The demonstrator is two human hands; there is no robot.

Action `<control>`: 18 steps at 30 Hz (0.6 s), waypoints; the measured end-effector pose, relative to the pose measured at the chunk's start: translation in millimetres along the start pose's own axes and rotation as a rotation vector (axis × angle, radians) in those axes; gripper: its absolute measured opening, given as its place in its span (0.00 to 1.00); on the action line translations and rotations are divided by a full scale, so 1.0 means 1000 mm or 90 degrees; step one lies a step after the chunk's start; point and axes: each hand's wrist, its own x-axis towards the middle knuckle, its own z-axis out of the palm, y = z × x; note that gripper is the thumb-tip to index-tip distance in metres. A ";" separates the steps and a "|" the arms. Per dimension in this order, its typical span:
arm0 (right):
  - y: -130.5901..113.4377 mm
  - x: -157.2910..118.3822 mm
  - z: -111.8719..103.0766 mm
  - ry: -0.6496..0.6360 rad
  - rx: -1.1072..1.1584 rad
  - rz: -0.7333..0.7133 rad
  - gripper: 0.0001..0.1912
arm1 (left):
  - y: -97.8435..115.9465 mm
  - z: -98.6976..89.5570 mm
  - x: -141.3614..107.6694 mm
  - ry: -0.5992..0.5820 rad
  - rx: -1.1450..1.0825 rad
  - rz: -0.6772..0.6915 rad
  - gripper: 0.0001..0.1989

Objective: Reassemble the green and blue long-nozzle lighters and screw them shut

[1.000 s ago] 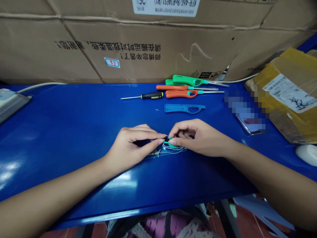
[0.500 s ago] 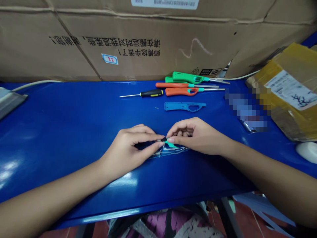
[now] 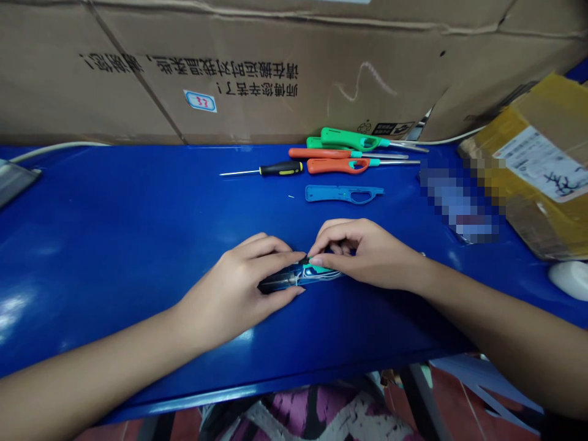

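Observation:
An opened blue lighter body (image 3: 278, 280) lies on the table, its inner parts showing. My left hand (image 3: 241, 278) is closed around its left end, fingers along the top and thumb below. With thumb and fingertips pinched together, my right hand (image 3: 367, 248) grips a small black part (image 3: 304, 261) above the body. The left index fingertip is close to that part; contact is unclear. A turquoise piece (image 3: 321, 268) and thin white wires sit beneath the right thumb. Beyond my hands rests a loose blue half shell (image 3: 340, 194) with a trigger opening.
Green lighters (image 3: 351, 138) and orange lighters (image 3: 337, 165) lie near the back, beside a black and yellow screwdriver (image 3: 281, 168). A big carton (image 3: 151, 73) stands along the rear. At right are a taped box (image 3: 533, 153), a blurred-out object (image 3: 459, 202) and a white rounded object (image 3: 569, 279).
My left hand has opened its pinch at the black part and spread around the lighter body, thumb moving down to the lower side. My right hand keeps its pinch. The view shifted slightly.

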 end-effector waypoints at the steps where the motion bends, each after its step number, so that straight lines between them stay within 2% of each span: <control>1: 0.000 -0.001 0.000 0.003 -0.009 -0.010 0.05 | 0.000 0.000 0.000 0.000 0.000 0.000 0.17; 3: 0.000 -0.001 0.000 -0.003 -0.015 -0.002 0.05 | -0.001 0.001 0.000 -0.002 -0.002 -0.001 0.16; 10: -0.010 -0.001 -0.002 -0.048 0.020 0.115 0.10 | -0.001 0.003 0.001 0.001 0.003 0.007 0.13; 18: -0.011 -0.003 -0.001 -0.035 0.028 0.128 0.08 | 0.000 0.004 -0.002 -0.011 0.031 0.021 0.14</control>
